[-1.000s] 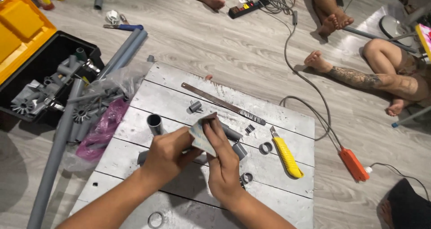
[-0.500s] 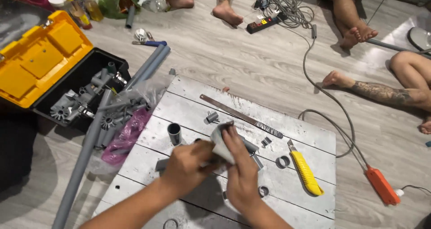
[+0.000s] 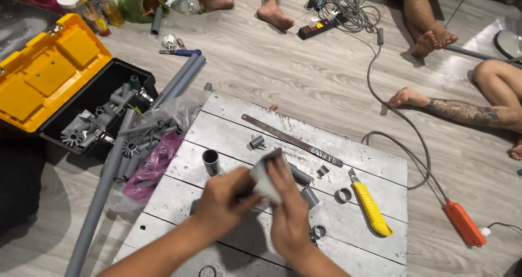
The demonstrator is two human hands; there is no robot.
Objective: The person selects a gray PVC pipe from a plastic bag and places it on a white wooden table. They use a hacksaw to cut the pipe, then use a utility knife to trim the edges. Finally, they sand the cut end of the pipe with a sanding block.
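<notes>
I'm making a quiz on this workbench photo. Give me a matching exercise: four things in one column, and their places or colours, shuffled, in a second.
Things:
1. utility knife
2. toolbox
3. saw blade
4. grey piece

Places or colours:
A. open on the floor, yellow lid up
B. held between the left hand and right hand
C. yellow handle, on the board's right side
D. long, thin, lying diagonally across the board

Pairs: 1-C, 2-A, 3-D, 4-B

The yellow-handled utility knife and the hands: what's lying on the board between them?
In the head view, a short grey ring and small grey plastic pipe pieces lie on the whitewashed plank board between the yellow-handled utility knife and the right hand.
</notes>
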